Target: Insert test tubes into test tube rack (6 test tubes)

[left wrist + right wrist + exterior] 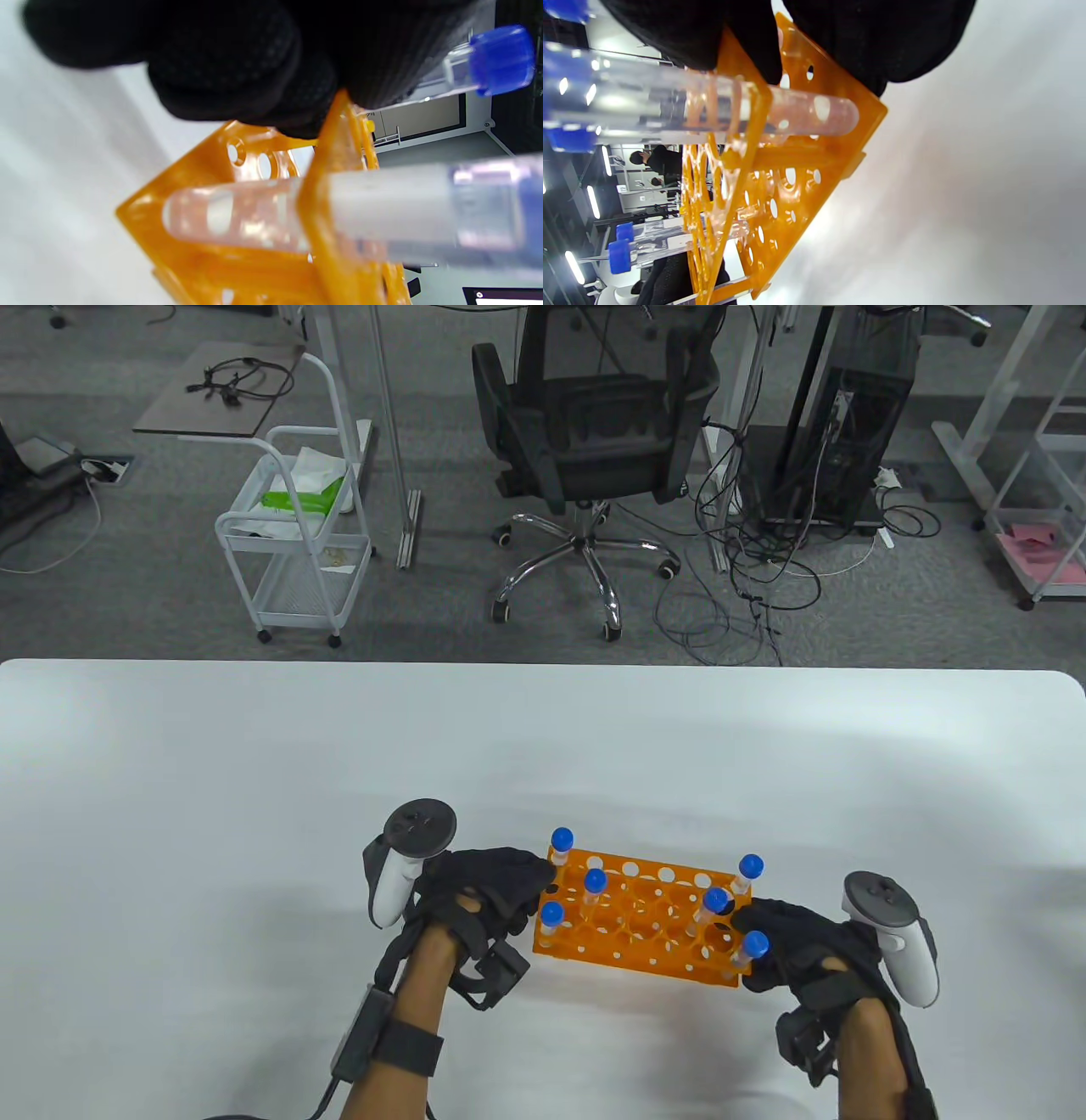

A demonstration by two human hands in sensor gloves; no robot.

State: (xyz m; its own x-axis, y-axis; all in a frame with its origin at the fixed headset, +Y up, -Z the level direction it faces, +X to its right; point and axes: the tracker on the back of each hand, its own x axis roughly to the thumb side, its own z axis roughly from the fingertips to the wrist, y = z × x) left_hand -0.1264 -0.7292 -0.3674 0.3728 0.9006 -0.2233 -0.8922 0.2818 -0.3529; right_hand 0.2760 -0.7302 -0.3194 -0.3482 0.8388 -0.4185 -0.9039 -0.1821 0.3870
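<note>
Left hand (488, 891): seen at the rack's left end, fingers (237, 80) curled against the orange end wall; the rack is gripped there.
Right hand (793, 950): placed at the rack's right end, fingers (746, 38) closed over the top edge beside the near-right tube; the rack is held from this side too.
Rack (640, 920): orange, resting on the white table (254, 814) near its front edge, between the two hands.
Tubes: six clear ones with blue caps are seated upright in the rack, three at the left end (562, 840) (595, 881) (551, 914) and three at the right end (750, 866) (715, 900) (754, 944).
Middle holes: left unfilled.
Trackers: one is strapped to each hand's back, left (407, 848), right (891, 933).
</note>
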